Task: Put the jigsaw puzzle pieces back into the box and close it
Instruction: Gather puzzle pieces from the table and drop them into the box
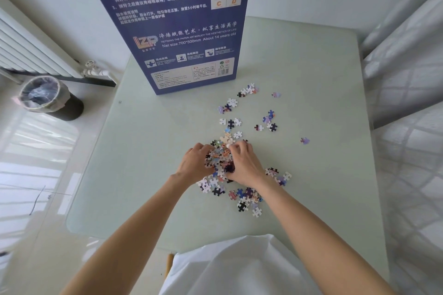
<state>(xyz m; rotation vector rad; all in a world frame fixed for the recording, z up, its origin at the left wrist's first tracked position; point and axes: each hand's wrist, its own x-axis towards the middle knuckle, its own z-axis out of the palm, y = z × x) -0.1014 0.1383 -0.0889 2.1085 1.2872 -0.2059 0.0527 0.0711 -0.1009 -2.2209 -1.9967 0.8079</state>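
Head cam: both hands w/ fingers curled in around a heap of puzzle pieces (219, 158) mid-table. Left hand (195, 163) cups the heap's 9 o'clock side, right hand (242, 165) the 3 o'clock side, fingertips bent down onto the pile. Loose pieces (249, 196) scattered at 5 o'clock of the hands, more (239, 112) trailing toward 12. Blue box (182, 21) stands upright at 12 on the pale green table (143, 151), well apart from the heap. Lined bin (48, 97) on the floor at 10.

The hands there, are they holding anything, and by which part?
Both the left hand and right hand are curled round a heap of puzzle pieces, cupping it from its two sides on the table.
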